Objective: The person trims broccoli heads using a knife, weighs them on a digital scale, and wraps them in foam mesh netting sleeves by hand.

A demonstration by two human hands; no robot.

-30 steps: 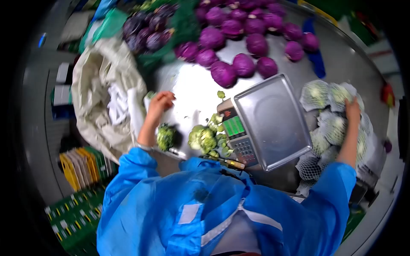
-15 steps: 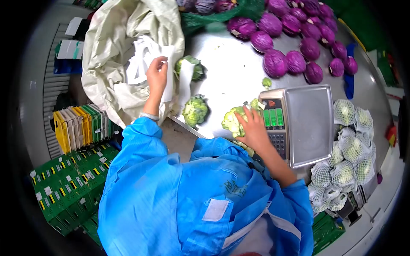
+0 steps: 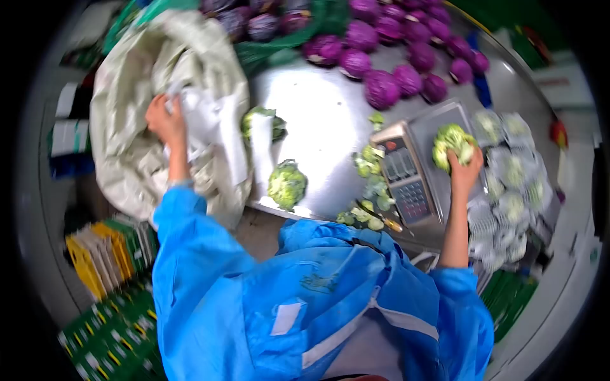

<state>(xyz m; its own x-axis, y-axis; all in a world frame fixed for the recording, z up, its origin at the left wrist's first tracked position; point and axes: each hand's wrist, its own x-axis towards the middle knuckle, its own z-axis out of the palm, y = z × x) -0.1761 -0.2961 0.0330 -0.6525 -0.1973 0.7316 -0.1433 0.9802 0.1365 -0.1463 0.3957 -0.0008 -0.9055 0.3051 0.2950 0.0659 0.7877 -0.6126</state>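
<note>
A pale green cauliflower head (image 3: 452, 146) is gripped in my right hand (image 3: 467, 170), over the metal pan of the weighing scale (image 3: 406, 174). At the far left, my left hand (image 3: 168, 120) reaches into a large cream woven sack (image 3: 114, 114). Its fingers are pinched at the edge of the white foam net sleeves (image 3: 202, 108), somewhat blurred. A flat white sleeve (image 3: 261, 152) hangs over the table edge beside the sack. Two cauliflower heads stand near it, one leafy (image 3: 274, 127) and one paler (image 3: 287, 184).
Purple cabbages (image 3: 382, 89) cover the back of the steel table (image 3: 330, 120). Netted cauliflowers (image 3: 511, 184) are piled right of the scale. Trimmed green pieces (image 3: 375, 190) and a knife (image 3: 392, 225) lie before the scale. Green crates (image 3: 121, 330) stand lower left.
My right hand has lifted a cauliflower from the table left of the scale and carried it right, over the pan. My left hand has moved left, deeper over the sack. The view has shifted.
</note>
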